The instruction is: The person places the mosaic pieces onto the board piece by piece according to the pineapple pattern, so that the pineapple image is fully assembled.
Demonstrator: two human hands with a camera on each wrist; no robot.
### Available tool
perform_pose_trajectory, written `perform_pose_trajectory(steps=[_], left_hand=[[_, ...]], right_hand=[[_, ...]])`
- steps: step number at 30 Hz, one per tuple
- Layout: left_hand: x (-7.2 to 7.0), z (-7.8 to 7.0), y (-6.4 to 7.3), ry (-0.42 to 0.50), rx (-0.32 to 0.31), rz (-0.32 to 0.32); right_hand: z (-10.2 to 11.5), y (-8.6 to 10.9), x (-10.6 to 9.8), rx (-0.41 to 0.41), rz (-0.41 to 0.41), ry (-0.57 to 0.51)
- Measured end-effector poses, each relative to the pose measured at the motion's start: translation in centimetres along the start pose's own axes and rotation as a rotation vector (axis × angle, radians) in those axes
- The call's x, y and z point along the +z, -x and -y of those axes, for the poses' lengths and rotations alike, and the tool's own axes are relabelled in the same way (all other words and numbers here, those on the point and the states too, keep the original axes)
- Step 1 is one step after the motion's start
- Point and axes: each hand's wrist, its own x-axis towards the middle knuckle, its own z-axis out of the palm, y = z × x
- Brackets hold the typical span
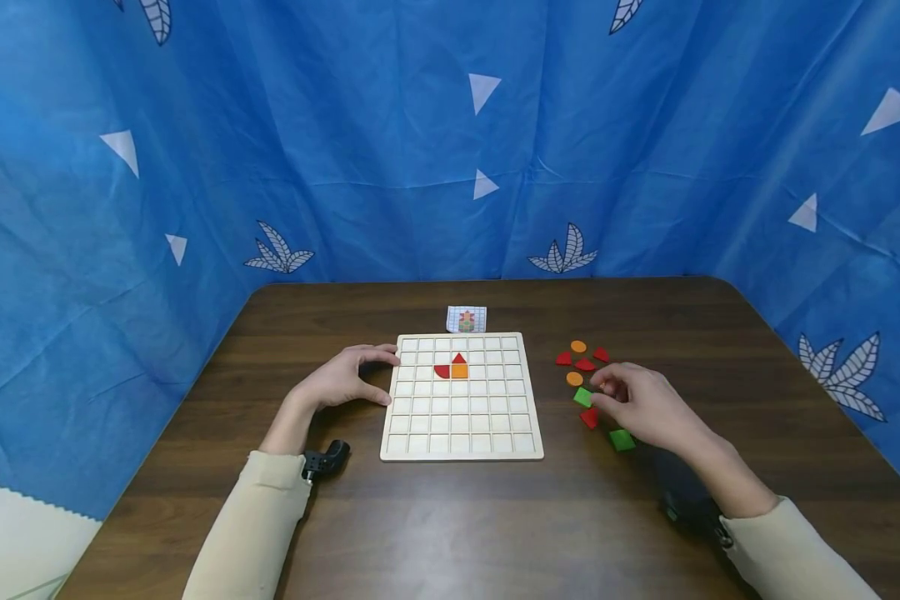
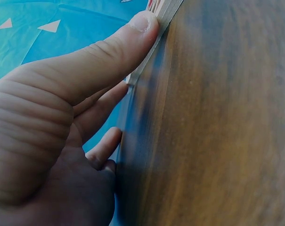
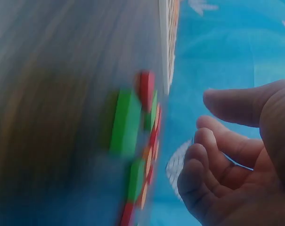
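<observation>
A pale wooden grid board [image 1: 461, 421] lies on the table. On its upper part sit a red quarter-circle piece [image 1: 442, 372], an orange square piece [image 1: 460, 372] and a red triangle piece [image 1: 459, 358] above the square. My left hand [image 1: 345, 377] rests at the board's left edge, thumb and fingers spread along it. Over the loose pieces on the right hovers my right hand [image 1: 641, 404], fingers loosely bent. Its thumb stands apart from the fingers in the right wrist view, with nothing visible between them. Beneath it lie green squares [image 3: 126, 123] and a red piece [image 3: 146, 89].
Orange discs [image 1: 578, 347] and several red pieces [image 1: 585, 365] are scattered right of the board. A small printed pattern card [image 1: 467, 318] touches the board's far edge. A blue curtain [image 1: 390, 142] hangs behind the brown table [image 1: 435, 533].
</observation>
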Motion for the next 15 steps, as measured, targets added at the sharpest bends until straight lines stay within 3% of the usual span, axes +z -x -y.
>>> perform_pose_trajectory(steps=[6,15], left_hand=[[0.1,0.0,0.0,0.001,0.010,0.003],[0.0,-0.1,0.1,0.003,-0.012,0.005]], right_hand=[[-2.3,1.2,-1.2,0.046,-0.045,0.058],[-5.0,2.7,-1.7,0.100,-0.050,0.112]])
